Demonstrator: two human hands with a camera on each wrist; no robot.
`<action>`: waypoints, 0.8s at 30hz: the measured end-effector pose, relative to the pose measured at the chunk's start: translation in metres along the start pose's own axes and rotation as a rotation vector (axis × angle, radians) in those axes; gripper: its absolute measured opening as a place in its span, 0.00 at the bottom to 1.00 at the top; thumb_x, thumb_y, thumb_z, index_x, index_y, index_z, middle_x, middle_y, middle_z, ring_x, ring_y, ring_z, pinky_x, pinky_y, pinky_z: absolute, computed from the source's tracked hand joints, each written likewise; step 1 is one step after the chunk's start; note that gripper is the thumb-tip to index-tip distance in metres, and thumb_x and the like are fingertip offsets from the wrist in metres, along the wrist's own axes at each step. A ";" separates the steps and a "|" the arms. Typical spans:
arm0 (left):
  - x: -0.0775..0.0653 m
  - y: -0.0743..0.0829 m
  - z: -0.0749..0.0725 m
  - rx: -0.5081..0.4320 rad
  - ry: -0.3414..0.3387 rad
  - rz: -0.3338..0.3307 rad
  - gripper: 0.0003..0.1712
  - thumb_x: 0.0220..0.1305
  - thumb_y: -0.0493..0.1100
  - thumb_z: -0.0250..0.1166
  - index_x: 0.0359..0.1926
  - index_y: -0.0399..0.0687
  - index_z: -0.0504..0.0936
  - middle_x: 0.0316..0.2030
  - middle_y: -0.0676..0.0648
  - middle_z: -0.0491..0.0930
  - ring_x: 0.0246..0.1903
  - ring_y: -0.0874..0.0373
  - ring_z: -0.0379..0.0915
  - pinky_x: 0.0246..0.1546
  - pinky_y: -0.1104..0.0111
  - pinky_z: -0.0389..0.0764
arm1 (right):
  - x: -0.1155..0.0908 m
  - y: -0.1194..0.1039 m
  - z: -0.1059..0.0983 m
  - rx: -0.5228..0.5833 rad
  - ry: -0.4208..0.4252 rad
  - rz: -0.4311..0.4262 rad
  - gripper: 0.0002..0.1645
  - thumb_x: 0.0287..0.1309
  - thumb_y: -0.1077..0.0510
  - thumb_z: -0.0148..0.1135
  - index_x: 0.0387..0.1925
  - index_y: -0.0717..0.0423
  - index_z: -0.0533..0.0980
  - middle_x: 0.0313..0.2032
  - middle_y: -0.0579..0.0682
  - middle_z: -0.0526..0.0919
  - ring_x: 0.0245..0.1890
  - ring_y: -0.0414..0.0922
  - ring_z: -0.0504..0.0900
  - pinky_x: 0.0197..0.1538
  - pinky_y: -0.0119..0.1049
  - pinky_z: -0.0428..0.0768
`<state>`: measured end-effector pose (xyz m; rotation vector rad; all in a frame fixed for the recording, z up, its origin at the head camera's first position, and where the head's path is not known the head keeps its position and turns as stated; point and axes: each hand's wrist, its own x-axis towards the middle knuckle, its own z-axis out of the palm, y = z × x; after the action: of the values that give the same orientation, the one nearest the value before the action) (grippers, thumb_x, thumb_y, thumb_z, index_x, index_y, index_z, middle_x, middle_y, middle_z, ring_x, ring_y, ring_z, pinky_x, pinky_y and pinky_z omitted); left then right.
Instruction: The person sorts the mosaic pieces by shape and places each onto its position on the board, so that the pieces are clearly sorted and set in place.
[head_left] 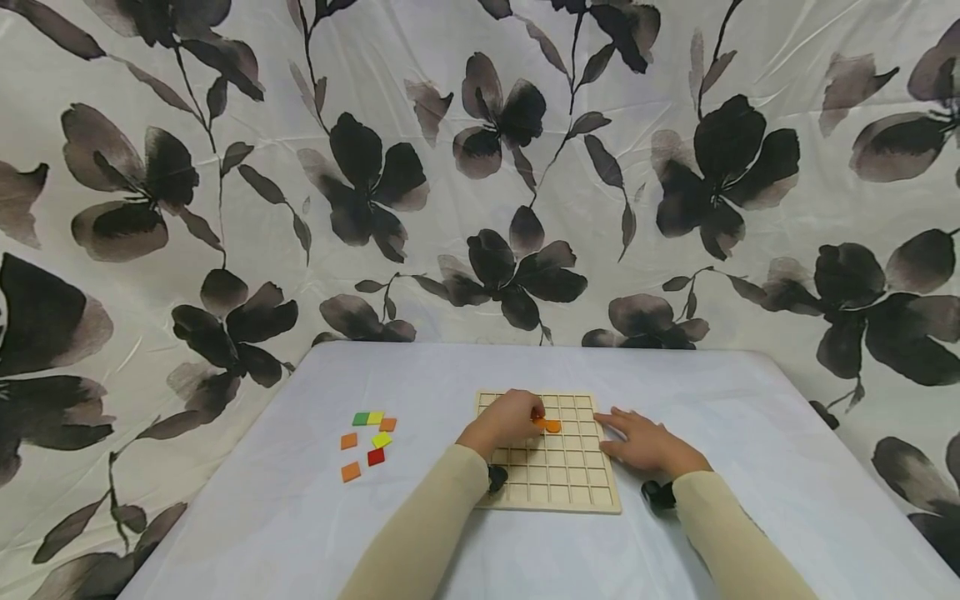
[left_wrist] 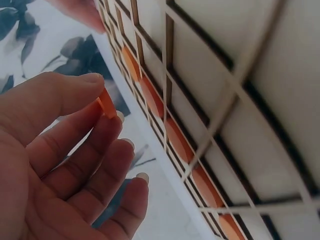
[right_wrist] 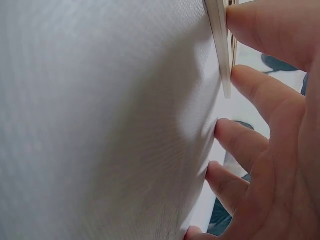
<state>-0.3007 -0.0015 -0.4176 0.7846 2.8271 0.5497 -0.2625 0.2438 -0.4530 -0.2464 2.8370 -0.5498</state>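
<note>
A wooden grid board (head_left: 551, 507) lies on the table in the head view. Over its upper left part is my left hand (head_left: 512, 418), which pinches a thin orange piece (left_wrist: 106, 104) between thumb and fingertips. In the left wrist view several orange pieces (left_wrist: 179, 140) sit in a line in the board's cells, just beyond my fingertips. The head view shows one rounded orange piece (head_left: 552, 427) beside that hand; others are hidden by it. My right hand (head_left: 643, 442) rests at the board's right edge, thumb and a finger touching the rim (right_wrist: 222, 47), fingers spread.
Left of the board lie loose square tiles: a green tile (head_left: 361, 419), yellow tiles (head_left: 382, 439), orange tiles (head_left: 351, 472) and a red tile (head_left: 376, 457). A white cloth covers the table (head_left: 262, 533). Behind it hangs a flower-patterned curtain (head_left: 420, 50).
</note>
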 end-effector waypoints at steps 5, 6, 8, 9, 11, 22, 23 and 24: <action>0.004 0.008 0.004 -0.009 -0.020 -0.015 0.12 0.60 0.43 0.68 0.45 0.46 0.83 0.38 0.53 0.82 0.36 0.62 0.73 0.44 0.70 0.76 | -0.001 0.000 0.000 0.001 0.000 -0.003 0.35 0.64 0.41 0.54 0.71 0.44 0.63 0.72 0.62 0.58 0.72 0.66 0.52 0.64 0.75 0.47; 0.004 0.009 0.004 -0.006 -0.023 -0.012 0.12 0.60 0.43 0.68 0.45 0.47 0.83 0.38 0.53 0.82 0.36 0.62 0.73 0.43 0.70 0.76 | -0.001 0.000 0.001 0.000 0.001 -0.004 0.35 0.64 0.41 0.54 0.71 0.44 0.63 0.72 0.61 0.58 0.72 0.66 0.52 0.64 0.75 0.48; 0.006 0.011 0.005 -0.006 -0.023 -0.005 0.11 0.60 0.42 0.68 0.44 0.47 0.84 0.38 0.53 0.82 0.36 0.62 0.73 0.42 0.70 0.77 | -0.001 0.001 0.001 -0.002 0.005 -0.008 0.35 0.64 0.41 0.54 0.71 0.44 0.63 0.72 0.61 0.58 0.72 0.66 0.52 0.63 0.75 0.48; 0.008 0.011 0.006 -0.005 -0.020 -0.002 0.11 0.60 0.42 0.68 0.44 0.47 0.84 0.38 0.53 0.82 0.36 0.62 0.73 0.42 0.70 0.77 | -0.001 0.001 0.001 -0.001 0.006 -0.010 0.35 0.64 0.41 0.54 0.71 0.44 0.63 0.72 0.61 0.58 0.72 0.66 0.52 0.63 0.75 0.48; 0.010 0.013 0.007 -0.002 -0.018 0.001 0.10 0.61 0.42 0.67 0.43 0.48 0.84 0.38 0.54 0.82 0.35 0.63 0.73 0.41 0.70 0.77 | -0.002 0.001 0.000 -0.003 0.009 -0.012 0.35 0.64 0.41 0.54 0.71 0.44 0.63 0.72 0.62 0.58 0.72 0.67 0.52 0.63 0.75 0.48; 0.020 0.023 0.013 -0.045 -0.039 -0.012 0.07 0.60 0.43 0.68 0.40 0.48 0.83 0.34 0.55 0.79 0.32 0.61 0.71 0.38 0.70 0.75 | -0.002 0.001 0.001 0.002 -0.002 0.002 0.36 0.65 0.41 0.53 0.71 0.44 0.62 0.73 0.61 0.57 0.73 0.66 0.51 0.64 0.75 0.47; 0.021 0.024 0.013 -0.045 -0.038 -0.012 0.07 0.60 0.43 0.68 0.40 0.48 0.84 0.34 0.55 0.79 0.32 0.62 0.71 0.38 0.70 0.75 | -0.002 0.001 0.001 0.002 -0.001 0.003 0.36 0.65 0.41 0.53 0.71 0.44 0.62 0.73 0.61 0.57 0.72 0.66 0.51 0.64 0.75 0.47; 0.022 0.025 0.013 -0.043 -0.037 -0.010 0.07 0.60 0.43 0.69 0.40 0.48 0.84 0.34 0.55 0.79 0.32 0.62 0.71 0.38 0.70 0.75 | -0.002 0.001 0.001 0.000 -0.001 0.005 0.36 0.65 0.41 0.54 0.71 0.44 0.62 0.73 0.61 0.57 0.72 0.66 0.51 0.64 0.75 0.47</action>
<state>-0.3043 0.0335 -0.4212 0.7637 2.7746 0.5867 -0.2606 0.2444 -0.4541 -0.2398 2.8360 -0.5488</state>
